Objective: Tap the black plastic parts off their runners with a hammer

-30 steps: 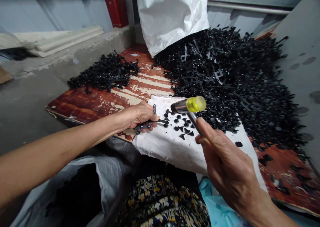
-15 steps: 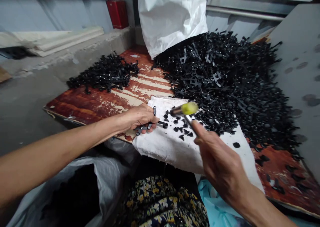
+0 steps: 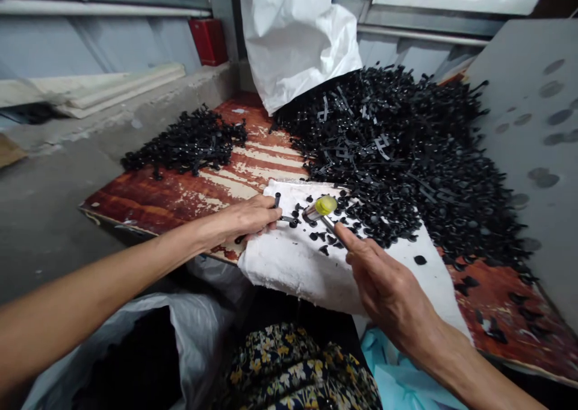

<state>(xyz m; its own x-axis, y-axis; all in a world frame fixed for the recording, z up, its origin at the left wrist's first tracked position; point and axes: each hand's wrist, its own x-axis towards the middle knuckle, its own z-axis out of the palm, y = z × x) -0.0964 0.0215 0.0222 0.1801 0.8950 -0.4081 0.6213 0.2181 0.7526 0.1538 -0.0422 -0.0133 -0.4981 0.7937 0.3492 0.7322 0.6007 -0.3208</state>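
Dozens of small black plastic clips [image 3: 316,235] lie loose on a white cloth [image 3: 289,265] at the board's near edge. The left hand [image 3: 248,217] is curled over a black runner [image 3: 289,220], pressing it to the cloth, most of it hidden. The right hand [image 3: 388,283] grips a yellow-tipped hammer [image 3: 323,208], its head just above the clips. A large pile [image 3: 397,163] of black parts covers the far right of the peeling red board [image 3: 167,199], a smaller pile [image 3: 185,142] the far left corner.
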